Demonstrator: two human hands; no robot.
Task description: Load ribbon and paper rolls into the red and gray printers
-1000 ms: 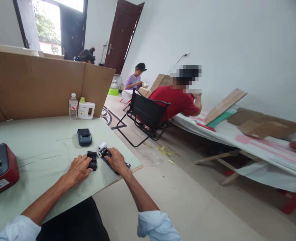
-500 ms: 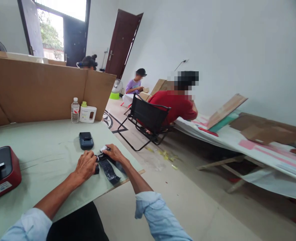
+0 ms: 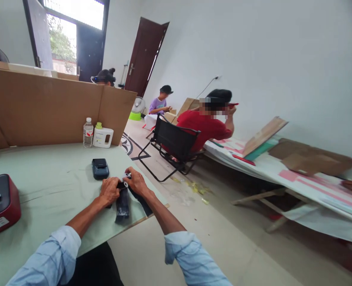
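On the pale green tabletop, my left hand (image 3: pixel 109 191) is closed at the upper end of a shiny black ribbon (image 3: pixel 122 206). The ribbon hangs flat toward the table's near edge. My right hand (image 3: pixel 136 182) pinches a small white roll (image 3: pixel 126 176), whose round end with a dark hole faces me. Both hands are close together, and the fingers hide much of what lies between them. Another dark strip (image 3: pixel 144 204) runs under my right wrist to the table edge. Just beyond my left hand sits a small dark blue printer (image 3: pixel 100 169), untouched.
A red and black machine (image 3: pixel 2 204) stands at left. A water bottle (image 3: pixel 88 133) and a white jug (image 3: pixel 103 136) stand before a cardboard screen (image 3: pixel 44 107). Right of the table, a person in red sits on a black folding chair (image 3: pixel 176 137) beside a long covered table (image 3: pixel 271 171).
Both hands have shifted slightly, turning the roll so its end faces me. The black ribbon now hangs straighter down. The person in red has raised a hand holding something red.
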